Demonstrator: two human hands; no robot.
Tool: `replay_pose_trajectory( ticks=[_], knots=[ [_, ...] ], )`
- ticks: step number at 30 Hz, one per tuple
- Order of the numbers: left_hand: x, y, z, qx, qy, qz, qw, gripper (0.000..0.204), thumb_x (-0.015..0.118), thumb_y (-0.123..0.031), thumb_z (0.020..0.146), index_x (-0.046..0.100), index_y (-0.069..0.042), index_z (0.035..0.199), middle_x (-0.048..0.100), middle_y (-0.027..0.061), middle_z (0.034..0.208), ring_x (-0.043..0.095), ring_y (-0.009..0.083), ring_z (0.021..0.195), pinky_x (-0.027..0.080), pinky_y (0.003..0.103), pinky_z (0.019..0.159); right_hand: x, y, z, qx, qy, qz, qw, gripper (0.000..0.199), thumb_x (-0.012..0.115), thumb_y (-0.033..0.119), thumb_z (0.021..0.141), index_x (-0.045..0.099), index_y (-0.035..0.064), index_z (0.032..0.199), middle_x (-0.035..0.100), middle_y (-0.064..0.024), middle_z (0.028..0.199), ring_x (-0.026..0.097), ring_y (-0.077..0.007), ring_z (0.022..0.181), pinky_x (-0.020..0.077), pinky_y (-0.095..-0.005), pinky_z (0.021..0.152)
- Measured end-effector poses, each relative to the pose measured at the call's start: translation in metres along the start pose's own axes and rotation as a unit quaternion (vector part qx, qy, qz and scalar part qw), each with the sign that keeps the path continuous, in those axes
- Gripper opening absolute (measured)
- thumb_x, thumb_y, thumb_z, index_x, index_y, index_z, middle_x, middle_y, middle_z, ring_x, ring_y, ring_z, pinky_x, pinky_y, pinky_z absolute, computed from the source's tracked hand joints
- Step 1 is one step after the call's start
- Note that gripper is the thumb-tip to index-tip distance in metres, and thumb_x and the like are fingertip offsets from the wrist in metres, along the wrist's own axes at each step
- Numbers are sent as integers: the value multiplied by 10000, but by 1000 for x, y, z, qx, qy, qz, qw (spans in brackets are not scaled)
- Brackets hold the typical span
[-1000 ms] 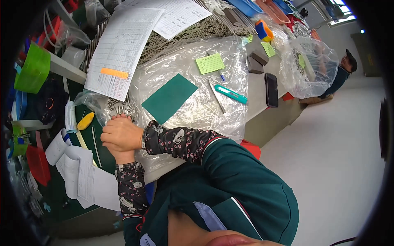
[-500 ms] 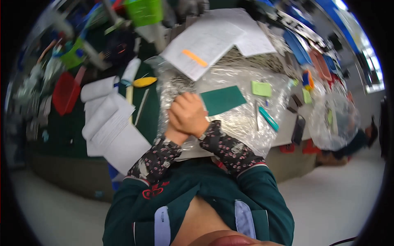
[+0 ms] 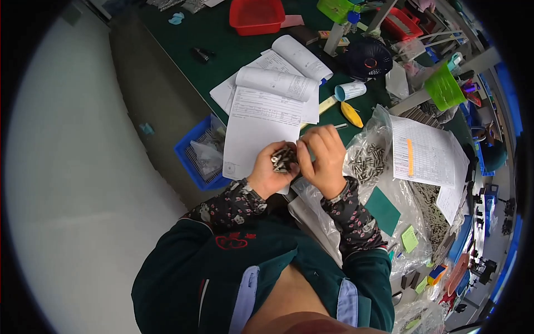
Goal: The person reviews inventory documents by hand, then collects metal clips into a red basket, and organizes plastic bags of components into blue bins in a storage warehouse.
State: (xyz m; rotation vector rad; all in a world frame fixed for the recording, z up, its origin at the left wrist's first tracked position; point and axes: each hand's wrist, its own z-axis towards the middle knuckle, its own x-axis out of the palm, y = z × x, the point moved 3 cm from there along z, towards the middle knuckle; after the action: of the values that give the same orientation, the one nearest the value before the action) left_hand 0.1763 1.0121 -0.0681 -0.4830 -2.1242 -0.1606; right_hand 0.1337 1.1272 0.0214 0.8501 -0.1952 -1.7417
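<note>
A heap of short, shiny metal pins (image 3: 284,158) lies in my left hand (image 3: 267,171), which is cupped palm up at the table's edge. Close beside it, my right hand (image 3: 324,158) has its fingers curled in, with the thumb near the heap. Whether anything is between those fingers is hidden. Under and behind the hands lie printed sheets (image 3: 250,128), their tops rolled back. To the right, more metal pins (image 3: 367,163) rest in a loose pile on clear plastic (image 3: 346,177).
A yellow banana-shaped object (image 3: 351,114) and a paper roll (image 3: 350,91) lie beyond my right hand. Farther off are a red tray (image 3: 257,16) and a dark round fan (image 3: 367,58). A blue crate (image 3: 183,150) sits left of the table. Right: a green sheet (image 3: 382,211) and a form (image 3: 425,150).
The view has swung to the left. My hands, clasped together over the plastic before, are now parted near the printed sheets, and the pins show in my left palm.
</note>
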Motion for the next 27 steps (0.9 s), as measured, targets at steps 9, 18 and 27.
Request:
replay_pose_trajectory(
  ticks=[9, 18, 27],
  knots=[
    [-48, -302, -43, 111, 58, -121, 985, 142, 503, -140, 810, 516, 1, 823, 501, 97, 879, 493, 201, 831, 461, 273, 639, 262, -110, 196, 355, 167, 280, 876, 311, 512, 131, 811, 467, 43, 1106, 590, -51, 739, 513, -93, 611, 406, -212, 515],
    [-114, -510, 2, 170, -12, -170, 971, 110, 488, -128, 826, 489, -18, 838, 463, 61, 856, 468, 178, 808, 446, 267, 625, 520, -312, 307, 493, 155, 152, 843, 762, 557, 233, 800, 66, 119, 1372, 603, -88, 764, 578, -153, 601, 468, -280, 503],
    [-151, -534, 53, 202, -29, -259, 944, 117, 466, -133, 828, 497, -21, 844, 448, 41, 870, 447, 165, 813, 406, 242, 579, 572, -418, 317, 492, 66, -70, 865, 528, 552, 425, 759, 508, -14, 1050, 627, -142, 752, 637, -206, 599, 525, -311, 578]
  ],
)
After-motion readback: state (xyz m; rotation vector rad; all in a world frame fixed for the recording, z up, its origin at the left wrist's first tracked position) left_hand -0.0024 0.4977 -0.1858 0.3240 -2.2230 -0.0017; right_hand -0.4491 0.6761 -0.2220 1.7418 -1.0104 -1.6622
